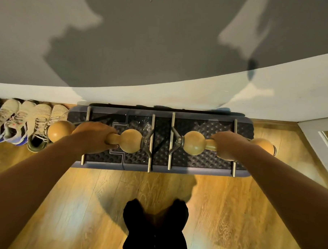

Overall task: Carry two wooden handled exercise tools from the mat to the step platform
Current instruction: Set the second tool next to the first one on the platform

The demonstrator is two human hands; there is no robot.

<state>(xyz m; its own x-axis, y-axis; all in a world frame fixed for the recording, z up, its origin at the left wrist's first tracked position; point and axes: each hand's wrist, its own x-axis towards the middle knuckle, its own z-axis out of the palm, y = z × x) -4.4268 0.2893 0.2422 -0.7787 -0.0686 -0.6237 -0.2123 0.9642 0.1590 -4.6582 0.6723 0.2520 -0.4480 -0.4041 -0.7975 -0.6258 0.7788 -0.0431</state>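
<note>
A grey wall (163,39) with a white skirting band backs a wood-plank floor (80,205). Against the wall at the far side lies the dark studded step platform (205,160), running left to right. 4 pale trainers (24,122) stand in a row on the floor just left of it. The 2 wooden handled exercise tools sit side by side over the platform, their metal feet down on its top. The left tool (130,141) has the left hand (95,135) wrapped tight around its wooden grip between the 2 round knobs; the right tool (194,143) is gripped the same way by the right hand (228,146). The person's 2 dark-socked feet (155,227) stand near, on the floor.
</note>
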